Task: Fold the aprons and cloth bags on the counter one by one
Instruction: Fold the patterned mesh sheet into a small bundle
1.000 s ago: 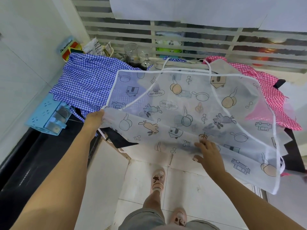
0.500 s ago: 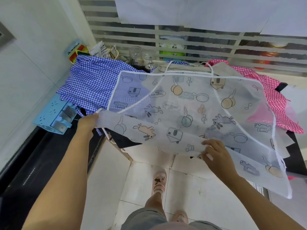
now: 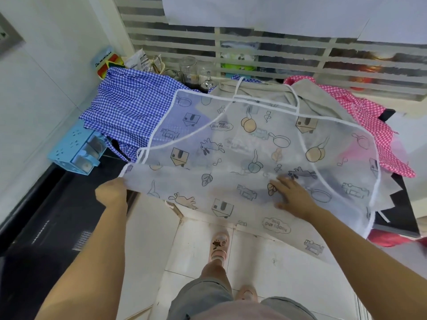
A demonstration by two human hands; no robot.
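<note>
From your head camera, the printed apron, a thin, see-through white one with cartoon houses, pans and rabbits and white piping, is spread out in front of you, reaching from 12 o'clock down towards 4 o'clock. Its far part lies over the heap of cloth on the counter. Its near part hangs out over the tiled floor.

Your left hand, at 9 o'clock, grips the apron's near left corner. The fingers are curled under the fabric and hidden by it. Your right hand, at 3 o'clock, lies flat on top of the apron with straight, spread fingers, pressing on the cloth and holding nothing.

Under the apron's left side, at 10 o'clock, lies a blue checked apron. A pink checked apron shows at 2 o'clock, partly covered by the printed one. Between them, at 12 o'clock, a beige cloth sticks out past the apron's top edge. You cannot tell whether it is a bag or another apron.

A blue plastic box sits on the counter at 9 o'clock, just beside the blue checked apron. Glass jars stand at 11 o'clock by the slatted screen at the back. At 6 o'clock your sandalled foot stands on the floor.
</note>
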